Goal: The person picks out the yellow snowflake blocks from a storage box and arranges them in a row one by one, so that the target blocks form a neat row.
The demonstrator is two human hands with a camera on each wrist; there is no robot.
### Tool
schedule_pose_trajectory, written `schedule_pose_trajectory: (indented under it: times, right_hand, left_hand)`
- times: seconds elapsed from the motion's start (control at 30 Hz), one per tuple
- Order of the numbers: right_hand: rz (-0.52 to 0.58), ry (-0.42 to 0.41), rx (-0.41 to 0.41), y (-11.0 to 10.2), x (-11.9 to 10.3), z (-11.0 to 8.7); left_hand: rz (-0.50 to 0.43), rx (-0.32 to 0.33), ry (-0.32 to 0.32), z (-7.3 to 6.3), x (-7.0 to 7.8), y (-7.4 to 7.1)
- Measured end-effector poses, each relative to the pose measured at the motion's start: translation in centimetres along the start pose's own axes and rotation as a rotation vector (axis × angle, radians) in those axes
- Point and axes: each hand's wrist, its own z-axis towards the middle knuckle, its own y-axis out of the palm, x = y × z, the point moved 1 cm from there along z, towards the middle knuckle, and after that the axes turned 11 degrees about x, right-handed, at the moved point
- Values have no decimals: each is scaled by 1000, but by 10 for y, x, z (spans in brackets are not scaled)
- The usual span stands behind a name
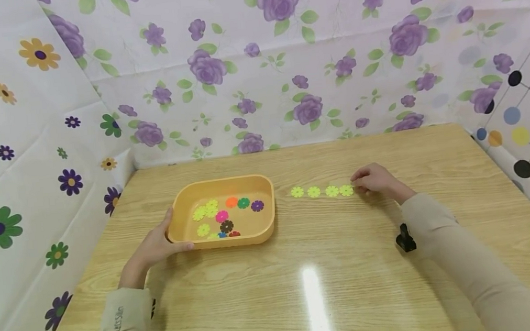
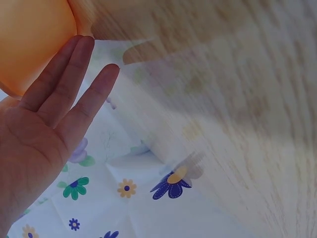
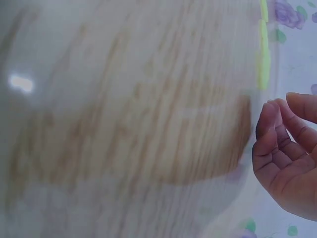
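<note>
My left hand (image 1: 155, 243) rests around the near left corner of a yellow-orange plastic basin (image 1: 270, 228), thumb along its front wall and fingers against its left side. In the left wrist view these fingers (image 2: 64, 91) look fairly straight. The basin holds several flower-shaped plastic discs: yellow-green, an orange disc (image 1: 232, 202), a green disc (image 1: 243, 203), a purple disc (image 1: 257, 206) and others. To its right, several yellow-green discs (image 1: 313, 192) lie in a row. At the row's right end, beside the last disc (image 1: 346, 190), is my right hand (image 1: 374, 178), fingers loosely bent, nothing visible between them.
Everything stands on a wood-grain table (image 1: 257, 292) with a bright light reflection near the front. A flower-printed sheet (image 1: 248, 83) hangs behind it, with other printed sheets at left and right. A black device (image 1: 405, 238) shows at the right wrist.
</note>
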Motion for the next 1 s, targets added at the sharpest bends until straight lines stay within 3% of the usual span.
schedule_pose_trajectory:
  times: [0.4, 0.77, 1.0]
  right_hand:
    - [62, -98, -4, 4, -27, -12]
    - [110, -215, -54, 44, -65, -15]
    - [161, -239, -89, 71, -92, -15]
  left_hand:
    - [5, 7, -5, 1, -1, -2]
    - [-15, -3, -6, 1, -5, 0]
    - [-16, 5, -9, 0, -4, 1]
